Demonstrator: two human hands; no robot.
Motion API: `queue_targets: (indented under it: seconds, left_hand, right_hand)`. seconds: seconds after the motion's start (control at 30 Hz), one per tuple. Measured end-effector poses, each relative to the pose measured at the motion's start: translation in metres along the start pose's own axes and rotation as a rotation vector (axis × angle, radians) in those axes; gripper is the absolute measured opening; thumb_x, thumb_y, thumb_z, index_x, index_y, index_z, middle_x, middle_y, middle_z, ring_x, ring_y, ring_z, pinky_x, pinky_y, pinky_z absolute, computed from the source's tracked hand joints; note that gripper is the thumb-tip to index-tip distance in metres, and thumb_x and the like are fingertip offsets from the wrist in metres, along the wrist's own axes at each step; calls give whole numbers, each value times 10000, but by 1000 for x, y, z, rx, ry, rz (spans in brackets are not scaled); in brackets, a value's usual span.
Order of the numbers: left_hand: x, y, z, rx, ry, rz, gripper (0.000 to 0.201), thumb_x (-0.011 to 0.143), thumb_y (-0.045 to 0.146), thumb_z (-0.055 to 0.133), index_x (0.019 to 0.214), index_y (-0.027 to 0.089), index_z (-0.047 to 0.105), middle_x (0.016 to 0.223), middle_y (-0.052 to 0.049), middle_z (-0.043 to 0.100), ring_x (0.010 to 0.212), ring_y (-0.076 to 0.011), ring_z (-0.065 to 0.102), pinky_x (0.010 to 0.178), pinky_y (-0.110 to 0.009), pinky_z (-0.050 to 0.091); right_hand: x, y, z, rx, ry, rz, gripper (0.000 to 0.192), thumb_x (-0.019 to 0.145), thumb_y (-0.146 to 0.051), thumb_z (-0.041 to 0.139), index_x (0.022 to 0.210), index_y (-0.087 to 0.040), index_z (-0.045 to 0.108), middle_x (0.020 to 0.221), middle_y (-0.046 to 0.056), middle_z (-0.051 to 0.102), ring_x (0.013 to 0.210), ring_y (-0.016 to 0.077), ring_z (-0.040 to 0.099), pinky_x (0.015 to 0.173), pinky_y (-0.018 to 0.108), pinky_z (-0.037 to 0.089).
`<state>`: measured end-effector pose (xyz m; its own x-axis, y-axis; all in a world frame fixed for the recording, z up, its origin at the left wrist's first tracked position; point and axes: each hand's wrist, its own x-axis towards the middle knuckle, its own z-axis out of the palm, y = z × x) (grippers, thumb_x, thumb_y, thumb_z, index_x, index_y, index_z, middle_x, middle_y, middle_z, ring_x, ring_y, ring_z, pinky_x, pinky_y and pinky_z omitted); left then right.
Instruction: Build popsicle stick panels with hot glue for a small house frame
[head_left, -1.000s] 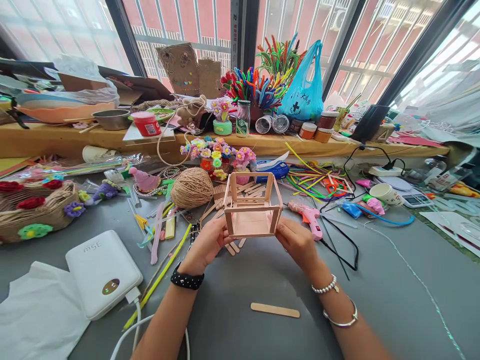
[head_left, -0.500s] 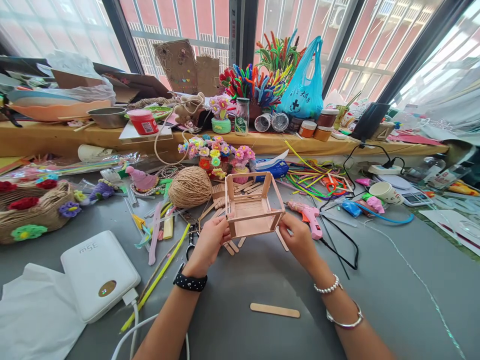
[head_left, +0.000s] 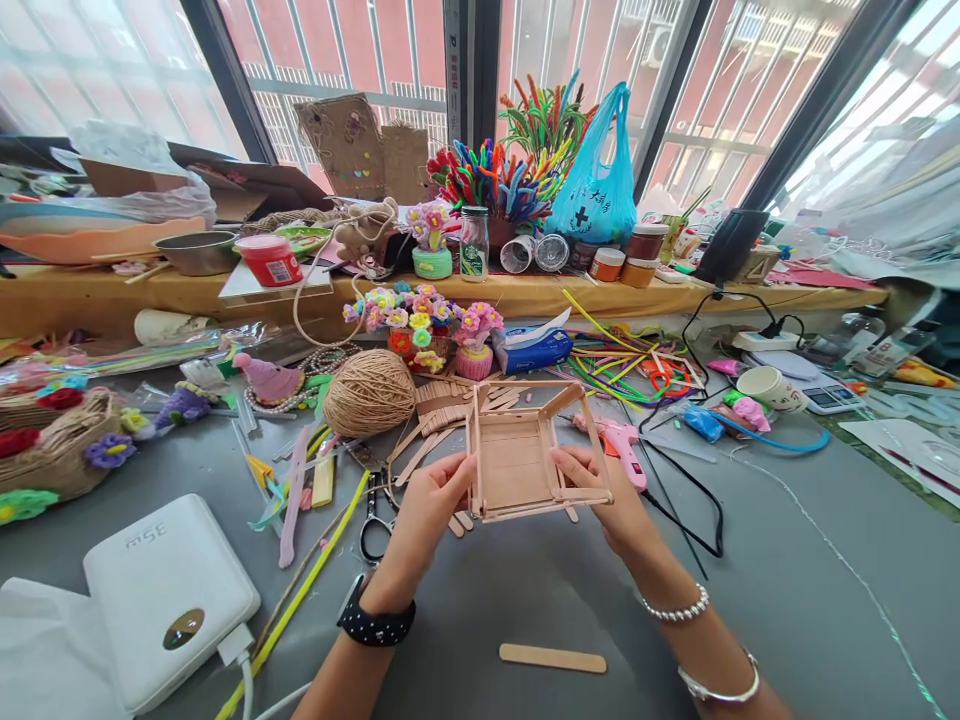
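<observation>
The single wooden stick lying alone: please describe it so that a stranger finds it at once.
On the grey table, look just in front of the stick frame held in both hands. The single flat stick lies between the forearms, apart from the stick pile by the twine ball.

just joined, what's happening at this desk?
A person holds a small open box frame of craft sticks above the grey table, left hand on its left edge, right hand on its right. A loose craft stick lies nearer the camera. A pink glue gun and a twine ball lie beside the frame.
</observation>
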<state>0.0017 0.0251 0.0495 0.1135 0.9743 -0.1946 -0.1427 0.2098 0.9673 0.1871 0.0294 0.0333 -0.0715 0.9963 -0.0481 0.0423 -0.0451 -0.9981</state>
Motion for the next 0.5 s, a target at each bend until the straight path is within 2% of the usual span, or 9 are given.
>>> queue_targets:
  seconds: [0.27,0.5]
  left_hand:
    - [-1,1,-1,-22,-29,-37,349,643,428,625,821,128,645,566,-5,630,504,-127,565,469,-198,424]
    - [1,-1,-1,-35,-87,-17,291,696,410,587,794,148,665,639,-27,655,530,-123,567,466,-181,411]
  right_hand:
    - [-5,-16,4,72,-22,34,283,712,-416,567,705,-141,633,577,4,565,496,103,522,447,199,395]
    - [-5,-13,0,46,53,10,325,679,-440,592,732,-121,623,596,18,595,505,116,541,439,217,433]
